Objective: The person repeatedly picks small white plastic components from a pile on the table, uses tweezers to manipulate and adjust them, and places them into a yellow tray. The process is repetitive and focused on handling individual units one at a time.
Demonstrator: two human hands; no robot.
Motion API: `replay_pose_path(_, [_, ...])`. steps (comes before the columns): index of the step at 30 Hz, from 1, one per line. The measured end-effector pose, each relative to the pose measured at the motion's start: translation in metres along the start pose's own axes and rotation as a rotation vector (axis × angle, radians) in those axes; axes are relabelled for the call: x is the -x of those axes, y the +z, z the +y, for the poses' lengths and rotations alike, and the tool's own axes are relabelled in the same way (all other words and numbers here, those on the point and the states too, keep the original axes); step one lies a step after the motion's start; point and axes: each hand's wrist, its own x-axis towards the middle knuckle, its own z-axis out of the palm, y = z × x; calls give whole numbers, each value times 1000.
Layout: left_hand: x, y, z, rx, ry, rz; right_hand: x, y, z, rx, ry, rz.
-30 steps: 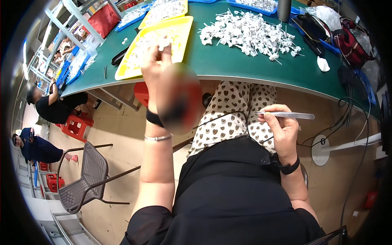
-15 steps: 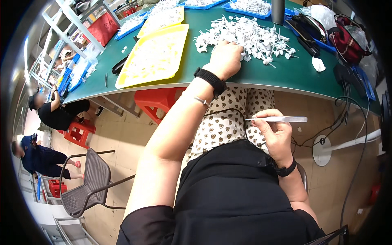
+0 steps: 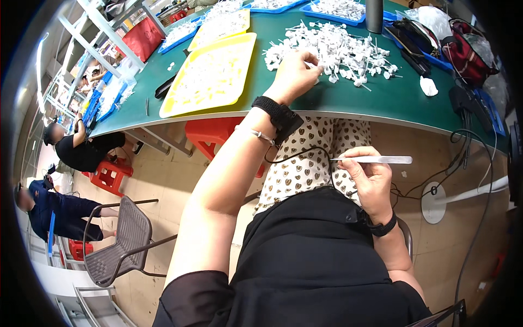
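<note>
My left hand [image 3: 296, 75] is at the near left edge of a loose pile of small white plastic parts [image 3: 348, 49] with thin stems. Its fingers are curled toward the thumb; whatever may be between the tips is too small to make out. Over my lap, my right hand [image 3: 371, 182] is closed round a pair of metal tweezers [image 3: 389, 159]. They lie level, the broad end pointing right and the thin tips to the left. A yellow tray [image 3: 215, 79] with many small pale pieces lies on the table, left of my left hand.
On the green table [image 3: 381, 101], blue trays [image 3: 332, 16] of white parts line the back. A dark cylinder [image 3: 374, 16] stands behind the pile. Bags [image 3: 468, 54] and cables fill the right side. A red stool [image 3: 210, 136] and brown chair [image 3: 120, 240] stand left; two people are farther off.
My left hand has drawn slightly back and left from the pile and turned, showing its thumb side. My right hand and the tweezers have stayed in place over my lap.
</note>
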Motion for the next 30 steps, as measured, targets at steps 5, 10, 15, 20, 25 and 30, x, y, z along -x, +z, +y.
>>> replay_pose_path(5, [10,-20,-4,447,6,180,1,0,1,-19,52,-7])
replay_pose_path(10, [54,-34,5,734,95,208,1,-1,-1,-105,98,-20])
replay_pose_path(15, [115,-24,11,925,-10,160,3,1,0,-102,111,-40])
replay_pose_path(20, [152,15,7,1130,-116,68,4,-9,12,-92,96,11])
replay_pose_path(25, [178,42,-12,1162,-136,-16,-2,-18,23,-186,100,-83])
replay_pose_path(30, [185,47,-19,1130,-178,-19,-7,-19,23,-318,169,-92])
